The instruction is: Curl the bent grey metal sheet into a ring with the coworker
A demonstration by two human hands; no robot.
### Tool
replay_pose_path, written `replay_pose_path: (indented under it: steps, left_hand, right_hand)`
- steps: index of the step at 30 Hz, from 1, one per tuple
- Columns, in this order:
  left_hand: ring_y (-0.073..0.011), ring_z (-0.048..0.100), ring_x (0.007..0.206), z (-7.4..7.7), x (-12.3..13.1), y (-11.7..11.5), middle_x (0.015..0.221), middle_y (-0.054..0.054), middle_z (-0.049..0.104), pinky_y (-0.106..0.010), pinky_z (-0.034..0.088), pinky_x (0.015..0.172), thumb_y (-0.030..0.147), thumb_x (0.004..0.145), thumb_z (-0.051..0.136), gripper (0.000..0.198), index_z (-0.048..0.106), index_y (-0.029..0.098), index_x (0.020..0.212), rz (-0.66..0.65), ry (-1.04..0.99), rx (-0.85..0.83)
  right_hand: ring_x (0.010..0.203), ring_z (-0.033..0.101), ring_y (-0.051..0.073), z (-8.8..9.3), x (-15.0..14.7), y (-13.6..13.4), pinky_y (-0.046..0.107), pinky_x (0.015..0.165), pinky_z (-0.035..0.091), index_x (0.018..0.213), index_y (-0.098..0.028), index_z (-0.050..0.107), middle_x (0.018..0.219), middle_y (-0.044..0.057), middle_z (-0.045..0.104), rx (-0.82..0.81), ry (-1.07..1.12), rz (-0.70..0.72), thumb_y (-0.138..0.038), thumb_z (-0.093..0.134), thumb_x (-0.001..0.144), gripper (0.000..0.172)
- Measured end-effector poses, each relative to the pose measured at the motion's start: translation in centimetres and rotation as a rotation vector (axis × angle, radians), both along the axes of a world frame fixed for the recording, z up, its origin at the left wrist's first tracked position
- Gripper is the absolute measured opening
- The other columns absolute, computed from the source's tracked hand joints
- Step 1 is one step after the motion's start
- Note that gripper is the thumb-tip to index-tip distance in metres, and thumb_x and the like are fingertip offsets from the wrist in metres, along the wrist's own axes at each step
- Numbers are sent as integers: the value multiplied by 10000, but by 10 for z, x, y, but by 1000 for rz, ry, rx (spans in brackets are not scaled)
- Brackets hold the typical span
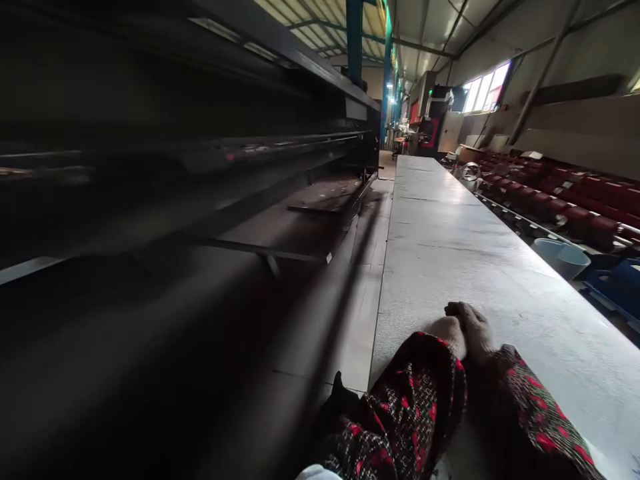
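Observation:
My two hands rest together on a long grey table surface point(450, 227) near its front end. My left hand point(450, 331) and my right hand point(474, 328) are clasped one against the other, fingers curled. Nothing shows inside them. Both forearms wear dark sleeves with a red pattern point(415, 400). The table stretches away from me into the hall.
A big dark machine point(175, 133) with long rails runs along the left, with a tiled floor strip point(360, 300) between it and the table. Red rolls point(575, 200) line the right side, beside a pale bucket point(563, 257) and blue crates point(620, 283).

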State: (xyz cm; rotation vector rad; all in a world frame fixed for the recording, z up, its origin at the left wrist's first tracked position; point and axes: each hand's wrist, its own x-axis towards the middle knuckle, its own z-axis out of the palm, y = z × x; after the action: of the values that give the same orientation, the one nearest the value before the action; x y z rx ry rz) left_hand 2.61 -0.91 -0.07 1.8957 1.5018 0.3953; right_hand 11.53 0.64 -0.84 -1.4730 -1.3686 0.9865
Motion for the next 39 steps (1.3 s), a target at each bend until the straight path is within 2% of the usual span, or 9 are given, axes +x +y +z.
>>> replay_pose_path:
  steps: [3, 8, 15, 17, 21, 23, 26, 30, 39]
  left_hand:
    - [-228, 608, 843, 4, 2, 1, 942, -98, 656, -330, 461, 704, 323, 801, 426, 337, 606, 237, 1072, -21, 28, -32]
    - [-236, 598, 878, 13, 4, 0, 978, -100, 647, -339, 461, 719, 318, 782, 421, 394, 558, 239, 1143, -55, 1, -24]
    - [-250, 600, 876, -6, 14, 10, 965, -90, 654, -356, 459, 710, 344, 779, 427, 360, 575, 250, 1093, -39, 35, 15]
    - [-253, 599, 886, -1, 13, 9, 985, -94, 652, -349, 462, 710, 351, 780, 436, 361, 579, 247, 1095, -35, 42, 6]
    - [-237, 599, 886, 22, 6, 1, 1009, -81, 653, -334, 471, 718, 300, 774, 456, 400, 556, 261, 1159, -29, 85, -73]
    - [-230, 599, 876, 26, 5, -2, 1018, -61, 653, -333, 476, 711, 307, 772, 464, 413, 545, 289, 1177, -38, 87, -85]
    - [-239, 598, 867, 18, 7, 0, 1008, -59, 653, -347, 479, 701, 352, 772, 464, 393, 555, 300, 1151, -32, 95, -57]
    - [-251, 590, 883, 5, 12, 8, 1009, -93, 647, -358, 474, 708, 348, 791, 431, 392, 555, 246, 1149, -49, 99, -40]
    - [-246, 573, 909, -1, 11, 6, 1050, -76, 631, -358, 453, 715, 378, 800, 404, 410, 536, 282, 1176, -51, 53, -47]
  right_hand:
    - [901, 656, 216, -10, 7, -2, 306, 785, 523, 922, -186, 677, 956, 73, 715, -49, 276, -60, -540, 525, 734, 428]
    - [871, 664, 213, 0, 13, -1, 300, 753, 533, 901, -186, 689, 914, 77, 723, -101, 274, -70, -508, 531, 752, 388]
    - [838, 662, 202, 11, 6, -3, 310, 766, 523, 854, -177, 691, 873, 80, 724, -82, 231, -65, -477, 522, 765, 355]
    - [839, 660, 198, 12, 7, -4, 316, 783, 517, 847, -182, 691, 859, 73, 724, -80, 232, -61, -461, 529, 764, 333]
    - [857, 654, 197, 16, 7, -5, 315, 806, 506, 842, -193, 697, 871, 64, 723, -85, 222, -47, -454, 543, 758, 314]
    - [865, 652, 201, 16, 7, -6, 315, 809, 504, 841, -191, 700, 879, 65, 722, -87, 223, -46, -452, 549, 755, 314]
    - [873, 649, 206, 13, 8, -5, 318, 802, 504, 853, -192, 700, 884, 66, 720, -79, 221, -48, -462, 551, 751, 325]
    - [863, 646, 206, 8, 11, -3, 322, 790, 502, 859, -197, 698, 904, 63, 719, -67, 187, -27, -485, 546, 744, 346]
    - [879, 629, 200, 19, 7, -5, 299, 814, 463, 854, -146, 693, 902, 99, 708, -79, 137, -32, -436, 535, 761, 343]
